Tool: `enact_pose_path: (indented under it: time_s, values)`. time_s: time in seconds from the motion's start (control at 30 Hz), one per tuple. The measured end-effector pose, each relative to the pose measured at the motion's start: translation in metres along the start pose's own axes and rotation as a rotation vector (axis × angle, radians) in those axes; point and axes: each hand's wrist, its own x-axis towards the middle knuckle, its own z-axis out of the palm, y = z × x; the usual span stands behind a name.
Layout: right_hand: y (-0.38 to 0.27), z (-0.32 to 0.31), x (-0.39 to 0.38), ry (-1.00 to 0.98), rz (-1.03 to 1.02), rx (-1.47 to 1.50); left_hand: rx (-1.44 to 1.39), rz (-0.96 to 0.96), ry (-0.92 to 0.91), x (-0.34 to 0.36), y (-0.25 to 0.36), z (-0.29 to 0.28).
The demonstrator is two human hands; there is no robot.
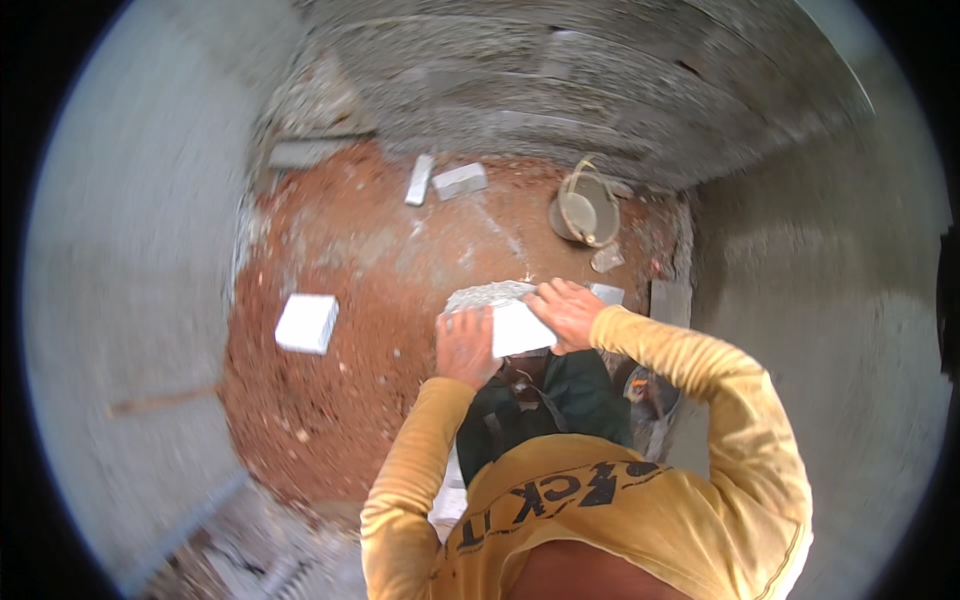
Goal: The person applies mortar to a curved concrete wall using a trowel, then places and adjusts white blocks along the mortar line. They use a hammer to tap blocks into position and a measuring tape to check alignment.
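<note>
Between my two hands is a white block [522,329], held in front of my body above the ground. Rough grey stuff like wet mortar [488,294] shows along its far side; whether it sits on the block or behind it is hard to tell. My left hand [467,346] presses on the block's left end, fingers pointing away from me. My right hand [568,312] grips the right end, its fingers curled over the far edge. Both forearms are in yellow sleeves.
Reddish soil [370,400] covers the floor, enclosed by a grey left wall [140,260], a right wall [800,290] and a rough block wall [560,90]. A bucket [584,215] stands at the far right. Loose blocks include one white block [306,323] at left and another [460,181] farther back.
</note>
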Motion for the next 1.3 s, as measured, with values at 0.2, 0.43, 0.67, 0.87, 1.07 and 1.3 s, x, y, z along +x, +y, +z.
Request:
enact_pose_path:
  time_s: [0.2,0.43,0.67,0.87,1.07,1.3]
  values:
    - [0.044,-0.003,-0.008,0.124,0.099,0.072,0.124,0.161,-0.017,0.069,0.006,-0.023]
    - [0.113,0.002,-0.091,0.187,0.357,0.294,0.2,0.48,-0.132,0.167,0.089,-0.015]
    - [0.161,0.006,-0.211,0.244,0.806,0.417,0.07,0.865,-0.332,0.269,0.219,0.028]
    - [0.208,0.005,-0.277,0.331,1.165,0.367,0.038,1.224,-0.349,0.363,0.335,0.061]
    - [0.287,0.032,-0.327,0.438,1.412,0.481,0.162,1.524,-0.383,0.454,0.456,0.107]
    - [0.394,0.115,-0.359,0.497,1.534,0.737,0.352,1.73,-0.449,0.524,0.555,0.21]
